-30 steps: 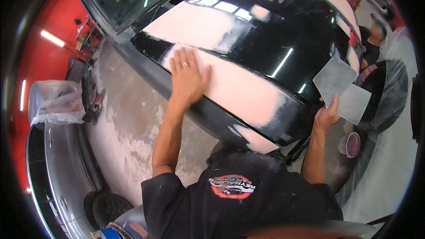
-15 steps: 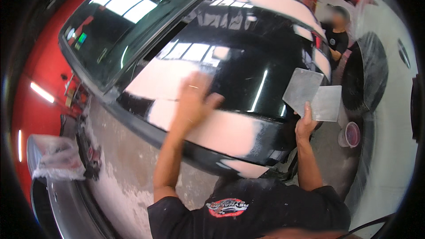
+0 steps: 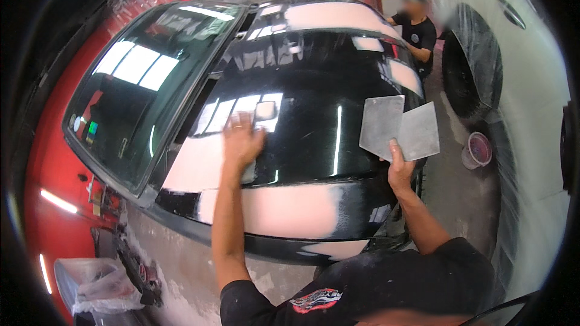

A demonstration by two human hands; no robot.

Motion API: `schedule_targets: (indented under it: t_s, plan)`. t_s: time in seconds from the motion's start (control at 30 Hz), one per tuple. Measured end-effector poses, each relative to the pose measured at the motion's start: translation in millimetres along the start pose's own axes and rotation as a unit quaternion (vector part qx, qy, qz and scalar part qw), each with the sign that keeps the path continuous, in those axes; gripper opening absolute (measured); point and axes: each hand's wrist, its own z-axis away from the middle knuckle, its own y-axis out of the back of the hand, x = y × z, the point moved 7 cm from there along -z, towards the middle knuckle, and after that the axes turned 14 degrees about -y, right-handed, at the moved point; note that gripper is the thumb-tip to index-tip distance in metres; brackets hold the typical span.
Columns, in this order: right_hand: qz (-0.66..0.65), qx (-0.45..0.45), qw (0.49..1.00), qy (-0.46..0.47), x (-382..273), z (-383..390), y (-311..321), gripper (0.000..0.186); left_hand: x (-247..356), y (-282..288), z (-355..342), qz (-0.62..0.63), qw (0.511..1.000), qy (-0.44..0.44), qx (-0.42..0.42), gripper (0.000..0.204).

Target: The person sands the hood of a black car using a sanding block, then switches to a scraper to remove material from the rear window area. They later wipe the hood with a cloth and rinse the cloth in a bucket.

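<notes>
My left hand (image 3: 243,143) is flat on the car hood (image 3: 302,108), fingers stretched out. It lies at the edge of a pale pink patch (image 3: 196,160), where the pink meets glossy black paint. My right hand (image 3: 399,169) grips two flat grey rectangular sheets by their lower corners. One grey sheet (image 3: 380,122) partly overlaps the other grey sheet (image 3: 421,130), and they fan out above the hood's front edge. Their material I cannot make out. A second pink patch (image 3: 290,208) covers the fender, below my left hand.
A co-worker (image 3: 417,33) in black is at the car's far front corner. A bucket (image 3: 476,150) stands on the floor at right, beside a plastic-draped white car (image 3: 538,84). The windshield (image 3: 145,84) rises at left. Plastic-wrapped parts (image 3: 99,287) lie at lower left.
My left hand has moved up and away across the hood, from the lower pink area to the upper patch's edge. The sheets in my right hand have turned slightly; the whole view has shifted.
</notes>
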Motion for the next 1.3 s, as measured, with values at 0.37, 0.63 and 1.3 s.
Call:
schedule_targets:
  t_s: [0.37, 0.63, 1.3]
  plan:
    - [-0.076, -0.028, 0.996, -0.042, 0, 5, -4, 0.028, 82, 1, -55, 0.096, 0.966, -0.237, 0.04, 0.073]
    - [-0.122, -0.027, 0.991, -0.051, 1, 6, -6, 0.022, 15, -22, -202, 0.045, 0.996, -0.042, 0.063, 0.081]
    - [-0.127, -0.042, 0.989, -0.065, 7, 7, 0, 0.021, -75, 1, 61, 0.017, 0.999, 0.043, -0.023, 0.062]
